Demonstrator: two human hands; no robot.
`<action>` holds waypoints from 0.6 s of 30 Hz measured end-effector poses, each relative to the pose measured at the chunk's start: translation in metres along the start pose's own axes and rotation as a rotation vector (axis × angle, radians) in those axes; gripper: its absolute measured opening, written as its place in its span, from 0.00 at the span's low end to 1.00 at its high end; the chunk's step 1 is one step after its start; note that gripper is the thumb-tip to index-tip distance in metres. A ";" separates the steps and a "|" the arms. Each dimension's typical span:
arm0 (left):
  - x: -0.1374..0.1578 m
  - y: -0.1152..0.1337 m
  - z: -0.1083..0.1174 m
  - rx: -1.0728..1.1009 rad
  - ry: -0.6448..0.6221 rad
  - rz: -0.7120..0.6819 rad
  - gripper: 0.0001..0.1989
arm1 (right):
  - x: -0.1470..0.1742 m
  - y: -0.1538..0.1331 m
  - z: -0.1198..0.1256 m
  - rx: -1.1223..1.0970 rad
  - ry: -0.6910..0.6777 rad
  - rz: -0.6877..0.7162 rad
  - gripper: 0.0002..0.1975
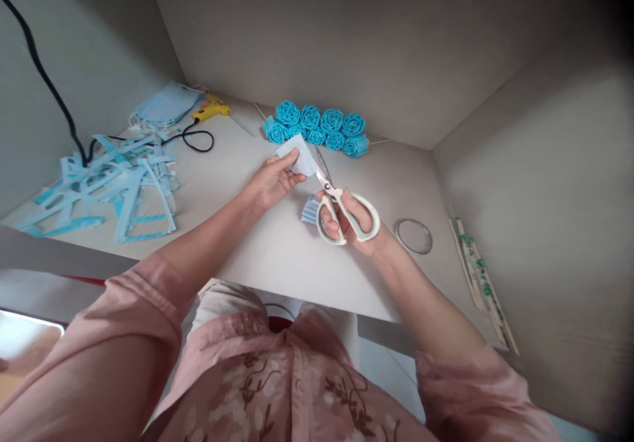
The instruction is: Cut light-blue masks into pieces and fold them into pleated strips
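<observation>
Between the thumb and fingers of my left hand is a small pale blue-white square of fabric. My right hand has its fingers through the handles of white-handled scissors. The blades are apart and stand at the right edge of the fabric square; whether they touch it I cannot tell. Below the square, partly behind my right fingers, a small stack of blue pleated pieces lies on the table. Just beyond both hands lies a cluster of blue fabric roses.
Cut blue mask strips are heaped on the left. Behind them lie blue face masks and a yellow glue gun with a black cord. A wire coil and thin sticks lie right. Panels enclose the table.
</observation>
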State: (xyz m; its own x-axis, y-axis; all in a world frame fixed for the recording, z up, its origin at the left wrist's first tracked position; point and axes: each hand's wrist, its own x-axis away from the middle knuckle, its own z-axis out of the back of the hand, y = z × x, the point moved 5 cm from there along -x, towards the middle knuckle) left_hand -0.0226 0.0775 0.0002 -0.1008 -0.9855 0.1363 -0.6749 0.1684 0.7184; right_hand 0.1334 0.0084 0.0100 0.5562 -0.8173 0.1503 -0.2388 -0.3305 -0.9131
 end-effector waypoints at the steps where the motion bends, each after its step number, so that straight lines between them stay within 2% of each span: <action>1: 0.000 0.000 0.000 -0.003 0.000 -0.005 0.06 | 0.000 0.000 -0.001 0.001 -0.014 0.005 0.27; 6: 0.001 0.002 0.000 -0.024 0.025 -0.016 0.08 | -0.001 -0.001 -0.004 0.047 -0.091 0.047 0.25; 9: 0.001 0.002 -0.001 -0.050 0.028 -0.025 0.08 | -0.002 -0.001 -0.002 0.061 -0.094 0.049 0.28; 18: 0.006 -0.007 -0.009 -0.148 -0.108 0.011 0.09 | -0.005 -0.002 0.003 0.079 -0.055 0.072 0.40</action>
State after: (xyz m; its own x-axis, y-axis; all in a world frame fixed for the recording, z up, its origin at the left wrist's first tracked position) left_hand -0.0115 0.0701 0.0020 -0.1914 -0.9785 0.0766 -0.5594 0.1728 0.8107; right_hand 0.1335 0.0151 0.0102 0.5832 -0.8098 0.0639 -0.2177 -0.2315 -0.9482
